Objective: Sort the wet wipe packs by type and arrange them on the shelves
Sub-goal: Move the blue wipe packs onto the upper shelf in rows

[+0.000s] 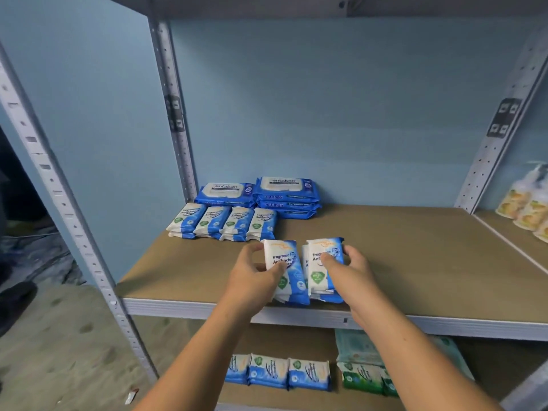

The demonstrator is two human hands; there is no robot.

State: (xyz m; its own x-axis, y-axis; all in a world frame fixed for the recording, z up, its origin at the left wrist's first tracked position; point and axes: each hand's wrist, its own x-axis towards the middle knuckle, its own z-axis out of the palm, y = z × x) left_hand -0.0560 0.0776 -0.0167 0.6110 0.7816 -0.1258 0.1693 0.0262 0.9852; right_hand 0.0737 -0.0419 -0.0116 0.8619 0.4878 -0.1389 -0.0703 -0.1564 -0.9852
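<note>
1. Your left hand (256,272) is curled round the left stack of packs (286,256), with the thumb across its top face. Your right hand (348,269) clasps the right stack (318,278) from its right side. Both grips are closed firmly on packs.
2. The two stacks lie side by side, about touching, at the near edge of the middle shelf (415,256). Holding each from its outer side likely lets you square them and slide them back as a pair.
3. Each pack is a small soft pouch, white on the left and blue on the right. It is printed "Fragrance Free Antibacterial" and carries a green badge. Expect the packs to flex and slip over one another.
4. Farther back on the left sits a row of four matching piles (222,222). Your pair probably belongs just to its right.
5. Behind that row, against the far wall, lie the larger blue antabax packs (286,197), kept as a separate type.
6. On the lower shelf, blue packs (278,372) and green packs (361,378) sit in their own groups.
</note>
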